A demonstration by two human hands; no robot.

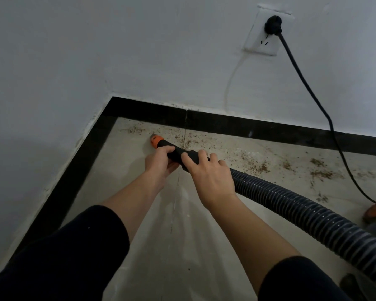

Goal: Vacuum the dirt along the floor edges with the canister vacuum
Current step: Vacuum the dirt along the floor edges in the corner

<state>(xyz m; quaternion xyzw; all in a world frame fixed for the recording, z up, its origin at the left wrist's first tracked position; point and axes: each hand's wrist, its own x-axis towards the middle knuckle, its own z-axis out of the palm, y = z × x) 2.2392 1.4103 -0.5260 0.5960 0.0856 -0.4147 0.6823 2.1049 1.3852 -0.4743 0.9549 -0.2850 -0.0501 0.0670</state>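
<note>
Orange-tipped nozzle (155, 140) sits low near the corner, mid-vacuuming, left hand (161, 159) and right hand (208, 172) both wrapped round it; next, probably sweep right through the dirt (254, 164) beside the skirting (237, 124).

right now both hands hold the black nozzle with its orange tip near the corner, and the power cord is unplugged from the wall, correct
Not quite. The head view shows the power cord plugged into the wall outlet, not unplugged. The rest holds: the left hand and right hand hold the black nozzle, its orange tip near the corner.
</note>
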